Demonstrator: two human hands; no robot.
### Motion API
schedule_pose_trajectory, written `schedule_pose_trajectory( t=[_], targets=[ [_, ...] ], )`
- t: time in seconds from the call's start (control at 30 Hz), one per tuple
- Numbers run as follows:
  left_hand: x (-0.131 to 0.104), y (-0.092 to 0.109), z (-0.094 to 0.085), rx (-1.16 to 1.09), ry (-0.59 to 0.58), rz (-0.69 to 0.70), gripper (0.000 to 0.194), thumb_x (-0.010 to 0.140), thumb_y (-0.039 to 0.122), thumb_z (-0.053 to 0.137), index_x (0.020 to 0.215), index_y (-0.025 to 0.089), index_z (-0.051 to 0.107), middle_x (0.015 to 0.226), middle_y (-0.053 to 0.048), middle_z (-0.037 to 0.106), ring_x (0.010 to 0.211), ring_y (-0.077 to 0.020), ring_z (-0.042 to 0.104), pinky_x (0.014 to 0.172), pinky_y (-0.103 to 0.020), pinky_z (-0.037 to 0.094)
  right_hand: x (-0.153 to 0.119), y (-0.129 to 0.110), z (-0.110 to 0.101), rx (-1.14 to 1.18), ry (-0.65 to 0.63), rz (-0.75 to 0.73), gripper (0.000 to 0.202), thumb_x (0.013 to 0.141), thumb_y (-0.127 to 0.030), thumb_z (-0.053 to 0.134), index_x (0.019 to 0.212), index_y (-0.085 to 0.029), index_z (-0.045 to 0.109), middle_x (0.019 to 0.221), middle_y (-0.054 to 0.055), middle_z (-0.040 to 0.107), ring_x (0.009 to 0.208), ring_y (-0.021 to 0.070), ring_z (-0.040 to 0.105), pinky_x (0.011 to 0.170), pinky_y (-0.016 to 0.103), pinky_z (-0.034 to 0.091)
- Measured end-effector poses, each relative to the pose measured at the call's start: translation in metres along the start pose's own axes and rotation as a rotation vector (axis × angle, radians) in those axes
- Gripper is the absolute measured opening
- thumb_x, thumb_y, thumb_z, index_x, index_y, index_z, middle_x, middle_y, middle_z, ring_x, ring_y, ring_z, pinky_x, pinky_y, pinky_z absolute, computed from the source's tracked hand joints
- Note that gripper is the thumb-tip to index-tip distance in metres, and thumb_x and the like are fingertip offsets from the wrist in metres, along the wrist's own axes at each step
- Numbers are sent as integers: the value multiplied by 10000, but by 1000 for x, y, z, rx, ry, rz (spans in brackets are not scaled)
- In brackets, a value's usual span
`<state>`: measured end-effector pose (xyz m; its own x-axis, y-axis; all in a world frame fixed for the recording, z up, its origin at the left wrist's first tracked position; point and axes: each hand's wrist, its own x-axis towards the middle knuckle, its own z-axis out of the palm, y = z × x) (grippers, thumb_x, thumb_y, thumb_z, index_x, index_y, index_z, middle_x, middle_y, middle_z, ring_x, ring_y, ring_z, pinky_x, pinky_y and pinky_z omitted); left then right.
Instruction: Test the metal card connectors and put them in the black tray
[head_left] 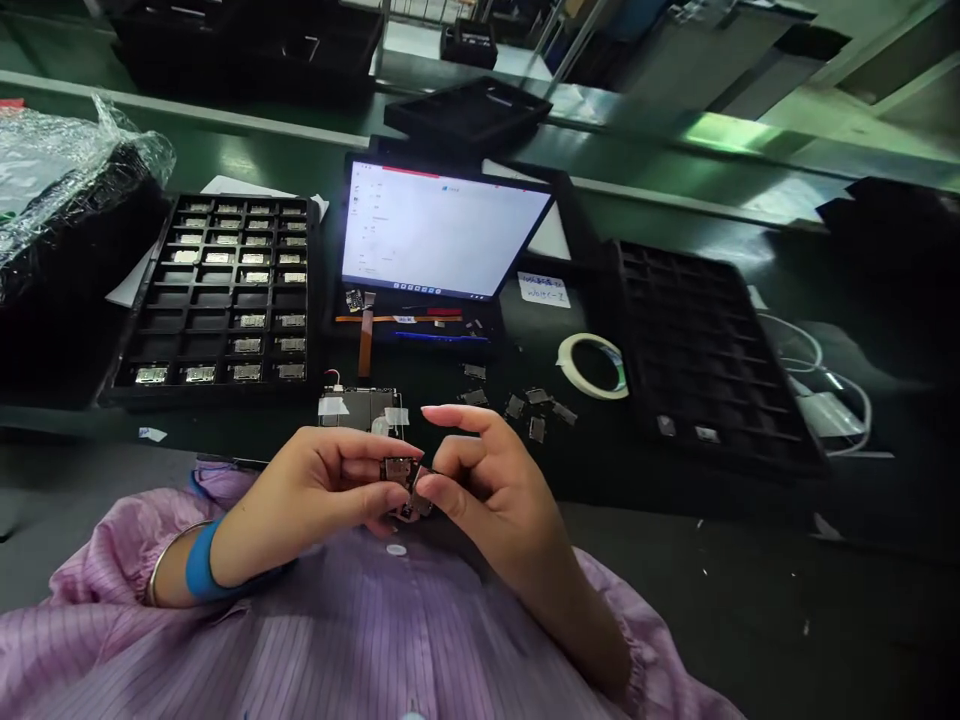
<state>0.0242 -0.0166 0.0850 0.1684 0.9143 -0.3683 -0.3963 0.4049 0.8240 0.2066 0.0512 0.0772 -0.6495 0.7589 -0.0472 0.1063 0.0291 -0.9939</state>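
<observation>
My left hand (315, 485) pinches a small circuit board (397, 468) between thumb and fingers, just in front of my chest. Against it, my right hand (506, 490) grips a second small circuit board (421, 492) with thumb and bent fingers, its index finger raised. The two boards touch or overlap; my fingertips partly hide them. Behind my hands lies a larger flat assembly (360, 408) with white tape pieces and a brown flex cable (365, 340) above it. Several loose small boards (537, 397) are scattered beyond my right hand.
A black compartment tray (214, 320) with several boards stands left, another dark tray (705, 350) right. A lit screen (446, 230) is at the back centre. A tape roll (592, 365) lies before the right tray. Plastic wrap covers a stack (67, 190) far left.
</observation>
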Motion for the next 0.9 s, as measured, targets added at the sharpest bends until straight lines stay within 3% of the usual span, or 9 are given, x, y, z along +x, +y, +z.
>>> schedule_pose_trajectory(
  t=[0.2, 0.37, 0.6, 0.9],
  targets=[
    [-3, -3, -1, -33, 24, 35, 255, 787, 157, 765, 1039, 192, 751, 740, -8, 762, 679, -111, 708, 608, -170, 591, -7, 0, 6, 55, 27, -63, 333, 928, -283, 597, 1247, -297, 503, 741, -43, 566, 596, 119, 552, 520, 248, 438],
    [-8, -1, 0, -35, 36, 49, 246, 789, 152, 767, 1030, 201, 759, 761, -9, 769, 704, -113, 717, 626, -160, 597, -13, 1, 7, -1, 50, -82, 44, 923, -234, 552, 892, -229, 583, 714, -27, 551, 565, 103, 500, 497, 229, 403],
    [-9, -3, 2, -55, 7, 37, 242, 790, 124, 759, 1015, 212, 763, 733, 9, 756, 692, -106, 718, 609, -140, 590, -14, -2, 9, -32, 80, 17, 153, 860, -230, 561, 714, -207, 521, 610, -39, 499, 505, 99, 460, 450, 221, 353],
    [-9, -4, 0, -33, -10, -4, 253, 802, 150, 752, 1048, 208, 757, 760, -9, 766, 672, -110, 708, 601, -159, 588, -10, -8, 12, 33, 85, 127, 150, 795, -243, 567, 670, -203, 495, 565, -48, 488, 478, 82, 428, 430, 202, 342]
  ],
)
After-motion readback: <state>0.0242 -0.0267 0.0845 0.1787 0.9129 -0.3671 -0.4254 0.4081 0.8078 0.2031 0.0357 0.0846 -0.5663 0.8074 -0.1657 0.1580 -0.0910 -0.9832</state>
